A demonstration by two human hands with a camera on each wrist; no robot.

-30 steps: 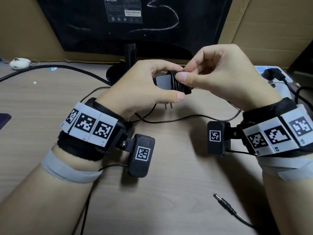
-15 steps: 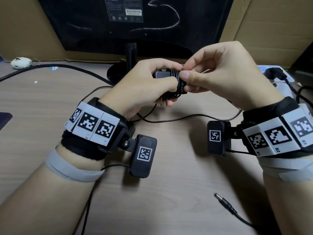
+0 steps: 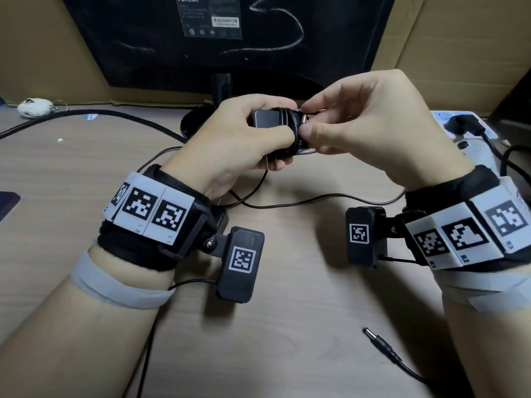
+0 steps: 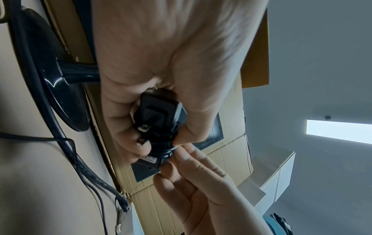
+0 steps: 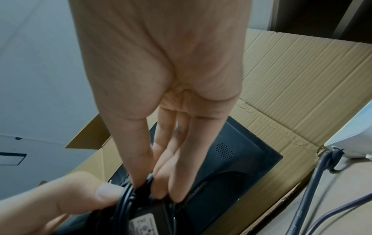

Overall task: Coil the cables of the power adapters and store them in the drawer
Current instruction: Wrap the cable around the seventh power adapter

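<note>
While our left hand [image 3: 235,139] grips the black adapter [image 3: 265,119] above the desk [image 3: 86,173], in front of the monitor [image 3: 230,38], its cable [image 3: 290,130] lies wound in several turns around the body. Our right hand [image 3: 370,122] pinches the end of that cable against the coil between thumb and forefinger. Another cable's plug [image 3: 379,341] lies on the desk near our right wrist.

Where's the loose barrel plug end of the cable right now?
In the head view the barrel plug lies on the desk at lower right, beside the right forearm and apart from both hands.
</note>
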